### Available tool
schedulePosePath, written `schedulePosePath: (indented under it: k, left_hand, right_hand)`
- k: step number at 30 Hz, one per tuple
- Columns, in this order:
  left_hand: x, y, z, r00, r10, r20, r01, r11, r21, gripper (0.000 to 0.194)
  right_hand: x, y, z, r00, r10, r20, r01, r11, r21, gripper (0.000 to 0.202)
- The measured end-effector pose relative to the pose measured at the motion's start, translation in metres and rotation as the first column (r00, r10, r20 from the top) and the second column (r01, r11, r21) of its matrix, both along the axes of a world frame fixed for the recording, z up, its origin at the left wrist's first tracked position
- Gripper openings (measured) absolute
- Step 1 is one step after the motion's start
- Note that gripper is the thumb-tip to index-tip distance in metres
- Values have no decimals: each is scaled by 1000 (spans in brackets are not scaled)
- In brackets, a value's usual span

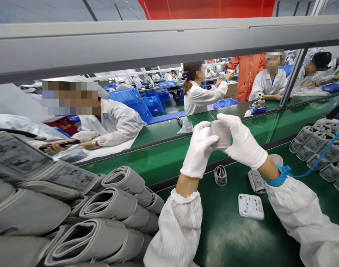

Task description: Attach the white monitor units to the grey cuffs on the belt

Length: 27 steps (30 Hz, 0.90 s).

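Observation:
White gloves cover both hands, raised together above the green work surface. My left hand (199, 150) is closed round the left side of a grey rolled cuff (220, 134), with a white rounded part (204, 133) between its fingers. On the cuff's right side, my right hand (243, 142) grips it with thumb and fingers; a blue strap (279, 177) circles that wrist. Below the hands, a small rolled cuff (220, 175) stands on the surface. Another cuff (256, 181) lies near the right wrist, and a white device (251, 206) rests flat in front of it.
Stacked grey cuffs (102, 207) fill the left side, more cuffs (325, 148) the right. Beyond a green conveyor (158, 159), people in white coats sit; one person's hands hold a dark object (60, 144). A metal beam (169, 42) crosses above.

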<state>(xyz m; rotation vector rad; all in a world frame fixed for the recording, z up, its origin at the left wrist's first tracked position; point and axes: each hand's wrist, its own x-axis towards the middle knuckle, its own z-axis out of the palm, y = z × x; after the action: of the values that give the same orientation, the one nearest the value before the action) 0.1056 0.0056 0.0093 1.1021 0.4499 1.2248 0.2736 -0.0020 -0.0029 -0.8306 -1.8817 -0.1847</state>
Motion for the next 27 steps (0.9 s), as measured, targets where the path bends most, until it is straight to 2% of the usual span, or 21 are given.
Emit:
schedulePosePath:
  k: [2,3,5,7,9,11,13,15,17,19,21,25,27]
  left_hand:
    - [3,0,-1,996,85,2,-85,996,0,36]
    - [5,0,-1,993,119,25,-118,993,-23,33]
    - [7,2,-2,986,145,82,-137,985,-103,35]
    - [8,5,-3,979,153,134,-127,975,-184,46]
    - [7,7,-3,963,182,201,-131,961,-243,54]
    - [6,9,-3,931,216,296,-137,955,-265,49]
    - [7,11,-3,900,234,368,-143,955,-258,39]
    - [9,12,-3,882,263,392,-174,953,-247,27]
    - [13,12,-2,876,297,379,-226,949,-219,15]
    - [18,11,-3,873,317,370,-271,947,-171,23]
    - [22,8,-5,864,342,369,-319,940,-125,36]
    - [25,4,-9,813,445,374,-470,882,-27,55]
    - [24,5,-11,813,463,353,-489,872,-19,59]
  right_hand:
    - [-1,-3,3,1000,0,-15,-1,996,-92,73]
    - [-1,-3,4,996,34,-78,-45,988,-151,70]
    - [0,0,4,937,139,-320,-227,939,-259,69]
    - [2,3,3,778,206,-593,-463,826,-321,70]
    - [4,6,1,616,219,-757,-644,694,-323,68]
    - [5,8,-1,527,235,-817,-739,600,-305,67]
    - [5,10,-4,498,257,-828,-775,560,-292,71]
    - [3,12,-7,524,256,-812,-763,565,-314,80]
    - [0,15,-10,573,249,-781,-710,626,-322,91]
    - [-4,15,-11,612,251,-750,-643,711,-287,99]
    - [-10,14,-12,656,250,-712,-582,768,-268,105]
    - [-22,8,-13,763,234,-603,-475,835,-277,101]
    - [-27,5,-14,792,231,-565,-433,865,-253,99]
